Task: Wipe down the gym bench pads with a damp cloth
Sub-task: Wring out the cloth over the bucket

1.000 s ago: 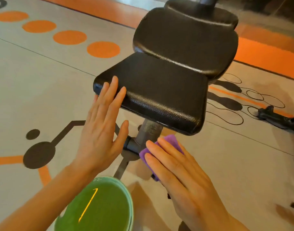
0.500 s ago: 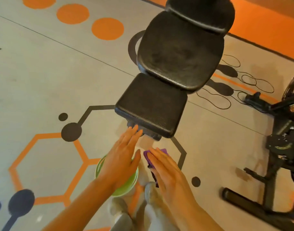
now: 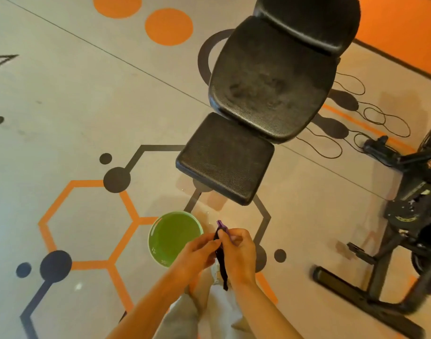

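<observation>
Nearest the camera, the left hand (image 3: 197,250) and the right hand (image 3: 239,250) meet over the floor, fingers of both curled round a purple cloth (image 3: 221,250) that hangs between them as a dark, twisted strip; it looks bunched for wringing or refolding, so I judge this a cloth-preparing step, not wiping. Just beside the left hand sits a green basin (image 3: 160,231) on the floor (image 3: 75,118). Beyond it stands the gym bench: the seat pad (image 3: 224,157) nearest, the back pad (image 3: 270,77) behind and touching it, the head pad (image 3: 307,23) farthest. Next, the cloth likely needs opening flat and carrying forward onto a pad. An exercise machine (image 3: 405,216) stands at the right.
</observation>
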